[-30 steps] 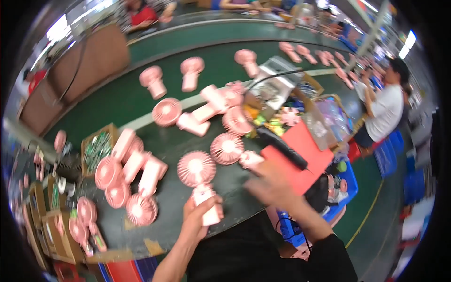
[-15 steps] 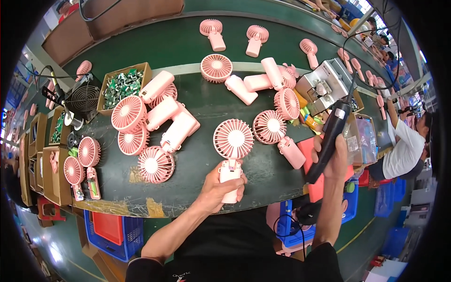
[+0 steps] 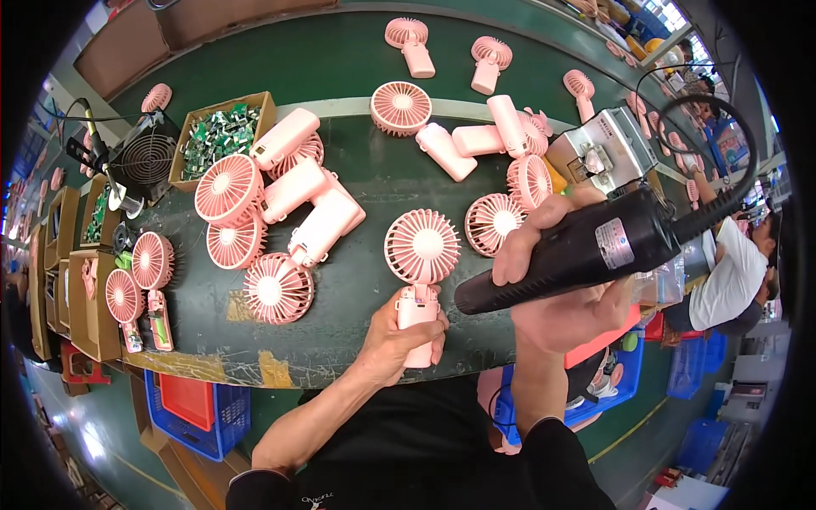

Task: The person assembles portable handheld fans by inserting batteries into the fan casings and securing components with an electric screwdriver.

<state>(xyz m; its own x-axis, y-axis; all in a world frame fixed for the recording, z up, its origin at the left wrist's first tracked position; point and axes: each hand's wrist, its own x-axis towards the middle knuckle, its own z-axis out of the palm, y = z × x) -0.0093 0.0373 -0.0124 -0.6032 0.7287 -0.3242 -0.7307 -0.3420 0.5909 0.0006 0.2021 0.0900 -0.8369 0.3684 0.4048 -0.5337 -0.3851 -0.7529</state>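
My left hand [image 3: 393, 340] is wrapped round the handle of a pink handheld fan [image 3: 422, 246], its round caged head pointing away from me at the table's near edge. In my right hand [image 3: 561, 297] is a black electric screwdriver [image 3: 586, 251] with a cord at its back end. The screwdriver lies almost level, its front end pointing left, a little to the right of the fan's handle and apart from it. Its bit cannot be made out. Right of the held fan, another pink fan [image 3: 495, 224] rests on the table, partly behind the screwdriver.
A pile of pink fans [image 3: 293, 191] lies left of centre, by a carton of green circuit boards [image 3: 223, 140]. Opened fans [image 3: 153, 261] lie further left. A metal screw feeder [image 3: 603, 153] stands at right. More fans [image 3: 408, 47] sit on the green conveyor behind. Blue baskets [image 3: 234, 416] stand below.
My right hand has brought the screwdriver up and leftward, turning it from steep to nearly level, closer to the held fan. My left hand keeps its grip. The view has shifted slightly.
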